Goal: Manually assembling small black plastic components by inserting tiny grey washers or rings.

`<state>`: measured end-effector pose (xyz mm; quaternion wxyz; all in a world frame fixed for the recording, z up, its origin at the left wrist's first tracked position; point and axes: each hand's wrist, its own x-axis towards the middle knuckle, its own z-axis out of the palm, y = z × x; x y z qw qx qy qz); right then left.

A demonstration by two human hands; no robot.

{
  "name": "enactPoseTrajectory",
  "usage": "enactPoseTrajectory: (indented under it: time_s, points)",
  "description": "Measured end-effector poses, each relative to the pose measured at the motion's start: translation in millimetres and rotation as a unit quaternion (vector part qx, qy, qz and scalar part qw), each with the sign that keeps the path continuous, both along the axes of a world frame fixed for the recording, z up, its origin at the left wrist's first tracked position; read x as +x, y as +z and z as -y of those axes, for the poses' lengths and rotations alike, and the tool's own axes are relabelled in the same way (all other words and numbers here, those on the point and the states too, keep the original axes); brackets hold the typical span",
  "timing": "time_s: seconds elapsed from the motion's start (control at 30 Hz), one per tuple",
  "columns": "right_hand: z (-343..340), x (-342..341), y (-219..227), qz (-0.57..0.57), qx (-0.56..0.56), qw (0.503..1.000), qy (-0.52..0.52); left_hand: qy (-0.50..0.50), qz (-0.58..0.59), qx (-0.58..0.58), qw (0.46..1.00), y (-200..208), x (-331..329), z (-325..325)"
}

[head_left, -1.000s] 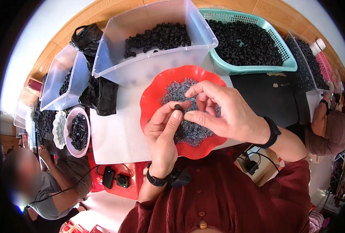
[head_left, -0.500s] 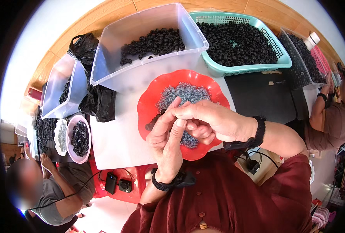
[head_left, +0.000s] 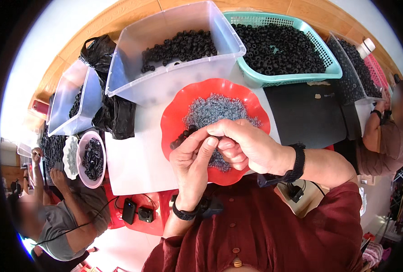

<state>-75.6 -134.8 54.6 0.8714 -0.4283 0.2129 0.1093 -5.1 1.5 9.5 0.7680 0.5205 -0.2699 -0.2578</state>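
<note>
My left hand (head_left: 191, 164) and my right hand (head_left: 256, 147) meet over the near part of a red scalloped bowl (head_left: 173, 105). Both are closed, thumbs and fingertips pinched together. A dark bit shows between the fingertips, but the fingers cover most of it, so I cannot make out what it is. Inside the bowl lies a heap of small grey metal pieces (head_left: 219, 110), which look like little springs. Several black ring-shaped parts (head_left: 183, 136) rest by the bowl's left side, just beyond my left fingers.
Behind the bowl stand a clear plastic bin (head_left: 165, 84) and a turquoise basket (head_left: 292, 80), both holding black rings. A black plastic bag (head_left: 119, 119) hangs at the left, near a pink bowl (head_left: 103, 161) of black parts. Co-workers sit at both sides.
My fingertips have drawn closer together, with the left index finger now bent down to the right hand. The co-worker at the left has raised a hand.
</note>
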Motion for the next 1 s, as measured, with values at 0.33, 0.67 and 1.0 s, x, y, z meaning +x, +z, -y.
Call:
enactPoseTrajectory:
  time_s: [0.33, 0.67, 1.0]
  points:
    - [-23.4, -0.7, -10.6, -0.022, 0.017, 0.991, -0.133, 0.069, 0.016, 0.076, 0.995, -0.3, -6.0, 8.0]
    - [-8.9, -0.8, -8.0, -0.008, 0.021, 0.999, -0.034, 0.102, 0.158, 0.133, 0.973, 0.2, 1.1, 2.4]
    - [-24.2, 2.7, -15.5, -0.020, -0.015, 0.985, -0.170, 0.174, 0.237, 0.180, 0.939, -2.0, -8.3, 8.4]
